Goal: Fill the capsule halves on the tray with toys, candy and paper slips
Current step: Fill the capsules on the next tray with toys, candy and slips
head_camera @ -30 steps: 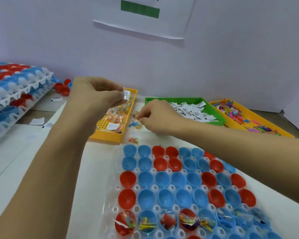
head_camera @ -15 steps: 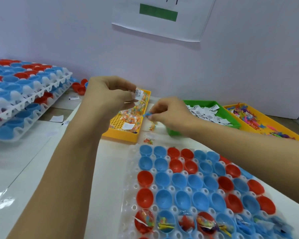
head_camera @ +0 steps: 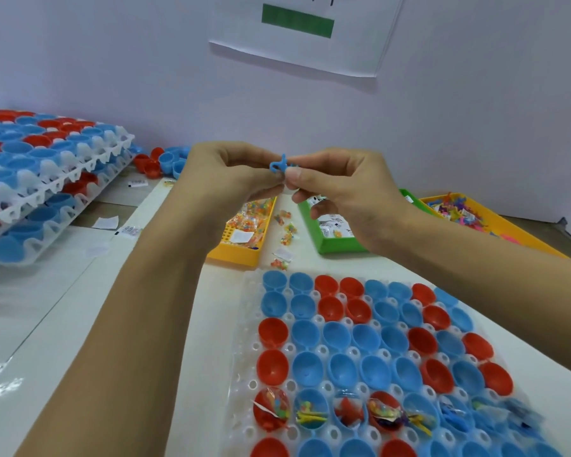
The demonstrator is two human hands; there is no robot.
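Observation:
A white tray holds rows of red and blue capsule halves. One near row has several halves with toys, candy and slips in them; the rows behind are bare inside. Above the table, my left hand and my right hand meet, both pinching a small blue toy between fingertips. A white slip edge shows under my left fingers. The toy hangs high over the candy bin, apart from the tray.
A yellow candy bin, a green slip bin and a yellow toy bin stand behind the tray. Loose candy packets lie between bins. Stacked filled trays and loose capsule halves sit at left. A wall is behind.
My right hand lifted the blue toy off the table and brought it up to my left hand. Both hands rose and now meet on the toy.

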